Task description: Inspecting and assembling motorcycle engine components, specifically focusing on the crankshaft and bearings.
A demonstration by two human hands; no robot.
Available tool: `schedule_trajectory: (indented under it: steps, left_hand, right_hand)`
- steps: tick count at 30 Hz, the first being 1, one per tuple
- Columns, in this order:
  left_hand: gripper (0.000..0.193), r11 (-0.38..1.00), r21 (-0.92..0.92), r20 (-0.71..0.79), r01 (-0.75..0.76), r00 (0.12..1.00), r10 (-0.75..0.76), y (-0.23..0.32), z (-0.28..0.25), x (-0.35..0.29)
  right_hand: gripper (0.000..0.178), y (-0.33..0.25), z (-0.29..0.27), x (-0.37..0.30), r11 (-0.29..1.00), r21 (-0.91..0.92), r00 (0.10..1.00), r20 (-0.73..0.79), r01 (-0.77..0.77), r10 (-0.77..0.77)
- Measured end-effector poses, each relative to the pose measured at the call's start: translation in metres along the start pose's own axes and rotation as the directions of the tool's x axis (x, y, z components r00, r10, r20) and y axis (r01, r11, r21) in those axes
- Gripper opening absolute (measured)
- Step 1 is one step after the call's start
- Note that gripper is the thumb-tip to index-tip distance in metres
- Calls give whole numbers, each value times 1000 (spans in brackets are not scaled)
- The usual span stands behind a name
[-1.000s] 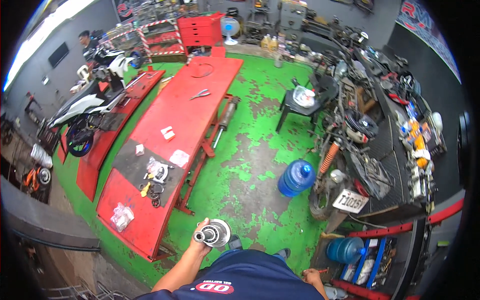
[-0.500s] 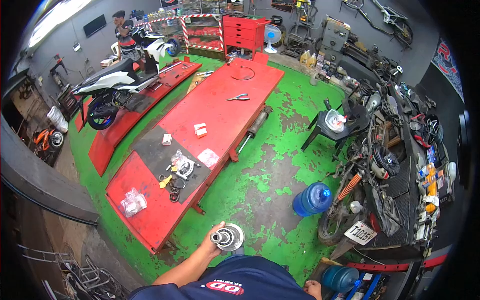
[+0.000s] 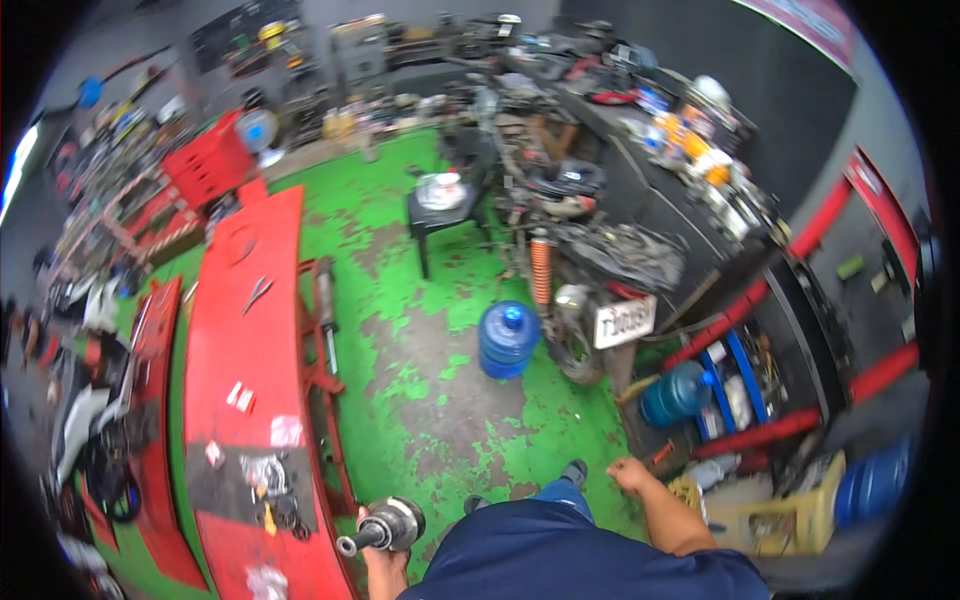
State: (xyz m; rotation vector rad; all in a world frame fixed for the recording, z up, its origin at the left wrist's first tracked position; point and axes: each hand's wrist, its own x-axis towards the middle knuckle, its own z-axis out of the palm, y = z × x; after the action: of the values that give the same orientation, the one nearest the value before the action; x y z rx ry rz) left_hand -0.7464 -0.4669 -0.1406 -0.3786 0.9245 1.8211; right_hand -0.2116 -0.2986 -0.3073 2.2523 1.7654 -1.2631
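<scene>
My left hand (image 3: 384,562) is wrapped round a metal crankshaft (image 3: 392,527), a round grey body with a shaft sticking out to the left. It is held above the floor, beside the near right side of a long red bench (image 3: 235,340). On the bench's dark mat (image 3: 213,490) lie a pale metal part (image 3: 262,472) and several small dark rings (image 3: 288,513). My right hand (image 3: 627,475) hangs out to the right with its fingers curled in and nothing showing in them. A small orange-handled item (image 3: 661,455) lies beyond it.
A blue water jug (image 3: 508,340) stands on the green floor ahead. Behind it are a partly stripped motorcycle (image 3: 575,340) and a black chair (image 3: 440,208). To the right, another jug (image 3: 672,398), blue trays (image 3: 745,375) and a yellowish plastic container (image 3: 780,520) sit low down.
My view has swung to the right, so the bench now lies farther left. The crankshaft remains in my left hand, tilted more sideways. My right hand and forearm have come further into view.
</scene>
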Motion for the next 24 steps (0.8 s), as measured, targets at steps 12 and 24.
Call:
schedule_trajectory:
  steps: [12, 24]
  left_hand:
    - [36, 891, 381, 308, 249, 874, -376, -42, 36, 72]
    - [36, 667, 650, 114, 364, 821, -559, -63, 85, 64]
  right_hand:
    - [41, 76, 37, -41, 988, -7, 988, -44, -151, 151]
    - [35, 117, 109, -130, 870, 316, 906, -66, -379, 419]
